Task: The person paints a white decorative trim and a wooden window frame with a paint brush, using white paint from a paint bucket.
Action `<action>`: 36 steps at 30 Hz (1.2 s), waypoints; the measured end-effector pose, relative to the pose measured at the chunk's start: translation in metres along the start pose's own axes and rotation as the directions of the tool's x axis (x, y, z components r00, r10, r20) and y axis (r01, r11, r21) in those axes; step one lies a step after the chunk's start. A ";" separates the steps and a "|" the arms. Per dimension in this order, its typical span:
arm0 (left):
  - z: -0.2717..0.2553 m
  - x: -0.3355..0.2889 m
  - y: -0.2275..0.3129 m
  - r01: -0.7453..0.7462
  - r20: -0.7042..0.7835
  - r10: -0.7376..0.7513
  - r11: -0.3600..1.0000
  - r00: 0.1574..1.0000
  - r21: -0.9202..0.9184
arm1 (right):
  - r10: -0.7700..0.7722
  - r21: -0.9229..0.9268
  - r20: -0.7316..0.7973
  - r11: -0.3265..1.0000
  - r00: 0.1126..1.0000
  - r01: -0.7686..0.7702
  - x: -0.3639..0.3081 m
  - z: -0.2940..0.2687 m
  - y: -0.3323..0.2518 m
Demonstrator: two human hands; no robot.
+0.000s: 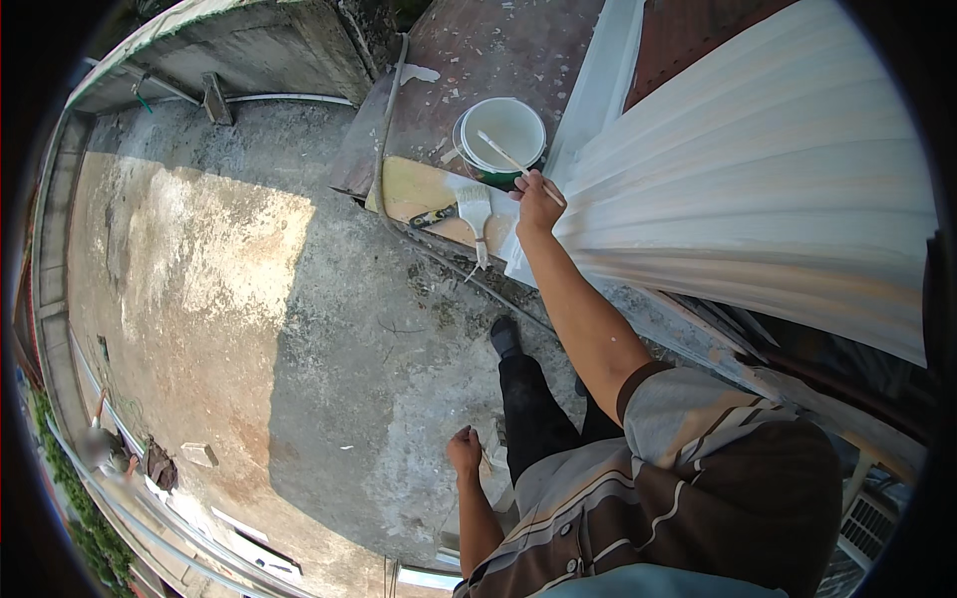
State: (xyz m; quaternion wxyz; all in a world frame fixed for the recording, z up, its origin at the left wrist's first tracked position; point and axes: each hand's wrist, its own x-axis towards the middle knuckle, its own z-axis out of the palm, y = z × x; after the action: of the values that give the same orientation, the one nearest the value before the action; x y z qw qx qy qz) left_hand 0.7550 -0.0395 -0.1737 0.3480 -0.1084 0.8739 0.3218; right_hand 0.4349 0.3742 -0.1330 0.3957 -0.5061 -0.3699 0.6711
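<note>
Slim brush [506, 155], one; wide brush [475, 211], one; bucket [516, 118], one

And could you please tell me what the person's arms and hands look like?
The left hand and right hand are gloveless, the forearms bare. The right sleeve is short and grey with tan and brown stripes and a dark brown cuff.

Thin brush [506, 153] partly hidden, distant person's head [97, 448] blurred

The stained concrete floor [369, 399] is sunlit on the left, shaded toward the middle. At far left, a white pipe [289, 98] runs along a grey wall [249, 62]; greenery [75, 488] shows at near left.
</note>
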 end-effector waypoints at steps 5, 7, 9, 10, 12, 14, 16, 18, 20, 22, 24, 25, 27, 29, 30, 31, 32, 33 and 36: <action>0.006 0.005 -0.010 -0.011 -0.006 0.012 1.000 1.000 0.022 | -0.119 -0.086 0.066 0.989 0.991 0.124 -0.005 -0.007 0.007; 0.008 0.004 -0.011 -0.014 0.002 0.014 1.000 1.000 0.023 | -0.087 -0.153 0.112 0.983 0.990 0.103 -0.008 -0.013 0.008; 0.010 0.006 -0.007 -0.025 -0.001 0.025 1.000 1.000 0.007 | -0.052 -0.216 0.160 0.973 0.986 0.086 -0.013 -0.016 0.004; 0.010 0.006 -0.004 -0.028 -0.007 0.028 1.000 1.000 0.004 | -0.104 -0.181 0.158 0.974 0.982 0.133 -0.018 -0.018 0.000; 0.007 0.002 0.004 -0.038 -0.002 0.038 0.999 0.999 0.022 | -0.205 -0.143 0.192 0.962 0.960 0.234 -0.030 -0.021 -0.014; 0.004 0.002 0.012 -0.080 -0.036 0.081 0.996 0.996 0.033 | -0.253 -0.143 0.281 0.943 0.926 0.302 -0.052 -0.028 -0.028; -0.003 0.003 0.025 -0.128 -0.076 0.132 0.991 0.988 0.044 | -0.303 -0.129 0.408 0.915 0.861 0.383 -0.084 -0.036 -0.052; -0.006 0.004 0.046 -0.273 -0.165 0.277 0.961 0.947 0.047 | -0.300 -0.130 0.482 0.905 0.823 0.406 -0.112 -0.052 -0.084; -0.011 0.005 0.082 -0.340 -0.219 0.338 0.940 0.916 0.028 | -0.293 -0.100 0.573 0.902 0.765 0.420 -0.139 -0.073 -0.120; -0.017 -0.003 0.115 -0.429 -0.271 0.418 0.903 0.867 0.020 | -0.293 -0.045 0.656 0.905 0.695 0.424 -0.166 -0.096 -0.168; -0.024 -0.007 0.154 -0.547 -0.343 0.529 0.836 0.776 0.052 | -0.293 -0.005 0.749 0.895 0.595 0.447 -0.188 -0.126 -0.213; -0.025 -0.010 0.172 -0.589 -0.357 0.569 0.806 0.740 0.064 | -0.304 0.028 0.784 0.888 0.542 0.458 -0.195 -0.143 -0.233; -0.020 -0.022 0.201 -0.646 -0.378 0.619 0.760 0.688 0.069 | -0.490 0.202 0.805 0.756 0.334 0.623 -0.200 -0.175 -0.286; -0.025 -0.044 0.216 -0.693 -0.396 0.669 0.713 0.629 0.105 | -0.695 0.432 0.715 0.522 0.073 0.736 -0.221 -0.200 -0.355; -0.023 -0.053 0.223 -0.705 -0.372 0.696 0.696 0.614 0.139 | -0.734 0.460 0.678 0.448 0.022 0.767 -0.225 -0.217 -0.384; -0.010 -0.056 0.240 -0.734 -0.329 0.738 0.659 0.589 0.165 | -0.772 0.467 0.635 0.350 -0.032 0.812 -0.222 -0.240 -0.417; -0.004 -0.058 0.237 -0.745 -0.323 0.759 0.638 0.566 0.195 | -0.802 0.488 0.596 0.309 -0.052 0.816 -0.220 -0.257 -0.437; 0.005 -0.059 0.241 -0.764 -0.307 0.784 0.609 0.539 0.214 | -0.827 0.494 0.557 0.257 -0.076 0.830 -0.219 -0.278 -0.459; 0.017 -0.083 0.262 -0.798 -0.356 0.787 0.581 0.503 0.158 | -0.888 0.460 0.396 -0.029 -0.234 0.887 -0.210 -0.337 -0.521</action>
State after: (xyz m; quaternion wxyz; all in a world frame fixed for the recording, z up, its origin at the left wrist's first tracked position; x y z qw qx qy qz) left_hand 0.7164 0.1700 0.0008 -0.0203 0.2372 0.8717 0.4283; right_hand 0.8809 0.4315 0.3431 0.6080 0.1673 -0.7183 0.2939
